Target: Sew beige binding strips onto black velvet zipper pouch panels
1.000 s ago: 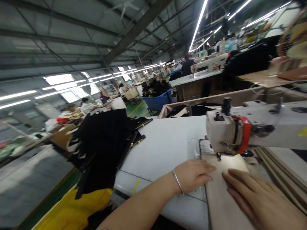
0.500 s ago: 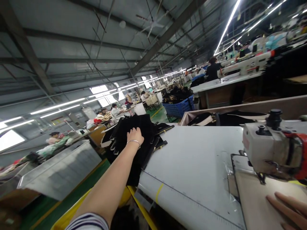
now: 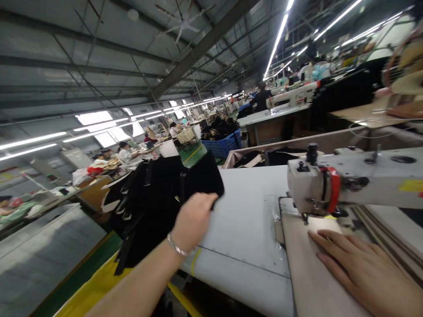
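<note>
My left hand (image 3: pixel 194 220) pinches the edge of a black fabric piece (image 3: pixel 203 176), which is raised at the left end of the white sewing table (image 3: pixel 244 220). Beneath and beside it lies a pile of black fabric pieces (image 3: pixel 142 207), overhanging the table's left edge. On the right, my right hand (image 3: pixel 357 264) lies flat with fingers stretched out on the beige surface (image 3: pixel 307 273) in front of the sewing machine (image 3: pixel 307 185). The machine's presser foot area is just beyond those fingertips.
Yellow cloth (image 3: pixel 95 286) hangs below the table's left side. Behind the table stands a bin (image 3: pixel 231 160) holding dark pieces. Farther off are a blue crate (image 3: pixel 228 143) with black items, another sewing machine (image 3: pixel 294 94) and several people at work. A grey-white bin (image 3: pixel 49 246) is at left.
My left hand has moved from the top of the pile toward the right and nearer, lifting a black fabric piece by its edge. The view has turned right, showing more of my right hand.
</note>
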The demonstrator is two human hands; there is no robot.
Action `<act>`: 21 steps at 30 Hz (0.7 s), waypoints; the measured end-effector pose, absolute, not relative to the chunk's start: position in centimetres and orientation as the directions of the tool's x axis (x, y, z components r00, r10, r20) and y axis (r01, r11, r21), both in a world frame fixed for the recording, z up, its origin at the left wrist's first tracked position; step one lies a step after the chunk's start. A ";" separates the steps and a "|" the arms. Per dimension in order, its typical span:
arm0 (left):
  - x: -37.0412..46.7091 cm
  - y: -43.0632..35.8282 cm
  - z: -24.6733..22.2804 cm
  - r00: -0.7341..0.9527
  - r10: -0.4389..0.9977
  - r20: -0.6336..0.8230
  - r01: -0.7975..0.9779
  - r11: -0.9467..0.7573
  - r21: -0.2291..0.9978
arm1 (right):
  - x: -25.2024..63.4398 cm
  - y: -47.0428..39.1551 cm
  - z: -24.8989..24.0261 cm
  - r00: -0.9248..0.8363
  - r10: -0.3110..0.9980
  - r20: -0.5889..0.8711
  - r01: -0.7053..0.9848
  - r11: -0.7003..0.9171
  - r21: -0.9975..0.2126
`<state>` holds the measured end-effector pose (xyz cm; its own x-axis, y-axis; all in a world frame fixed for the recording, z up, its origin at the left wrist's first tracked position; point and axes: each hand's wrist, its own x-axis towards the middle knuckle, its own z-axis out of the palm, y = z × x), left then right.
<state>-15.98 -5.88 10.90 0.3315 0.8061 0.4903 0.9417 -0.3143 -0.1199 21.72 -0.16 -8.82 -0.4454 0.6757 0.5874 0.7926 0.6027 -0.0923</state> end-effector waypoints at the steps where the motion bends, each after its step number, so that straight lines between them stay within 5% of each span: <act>1: -13.3 -6.5 8.5 0.431 0.833 0.346 0.890 -0.457 -0.009 | 21.7 -0.3 -8.1 -0.482 0.691 0.538 0.798 0.600 -0.055; 3: -9.4 -7.1 4.9 0.608 0.789 0.092 0.750 -0.608 0.259 | 21.6 -0.6 -6.8 -0.501 0.721 0.479 0.813 0.582 -0.025; 6: -7.3 -4.5 2.4 0.613 0.786 0.075 0.663 -0.564 0.492 | 21.3 -1.0 -5.7 -0.499 0.732 0.464 0.814 0.579 -0.039; 9: -6.8 1.4 1.3 0.401 0.893 0.206 0.817 -0.450 0.361 | 21.1 -1.3 -5.1 -0.516 0.721 0.463 0.795 0.605 -0.057; 12: -5.9 6.1 0.0 0.358 0.919 0.164 0.884 -0.390 0.258 | 21.0 -1.4 -4.9 -0.525 0.714 0.463 0.785 0.617 -0.060; 17: -7.7 4.1 2.9 0.388 0.910 0.147 0.862 -0.415 0.291 | 21.1 -1.4 -4.7 -0.514 0.721 0.464 0.788 0.611 -0.077; 21: -12.1 -0.5 10.4 0.062 0.918 0.393 0.837 -0.262 0.480 | 20.8 -1.7 -4.6 -0.498 0.742 0.449 0.792 0.600 -0.113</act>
<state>-12.12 -0.54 10.35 0.0619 0.9176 0.3927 0.8373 -0.2619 0.4799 20.80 -1.67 -4.56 -0.4983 0.7419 0.4487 0.7919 0.6002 -0.1129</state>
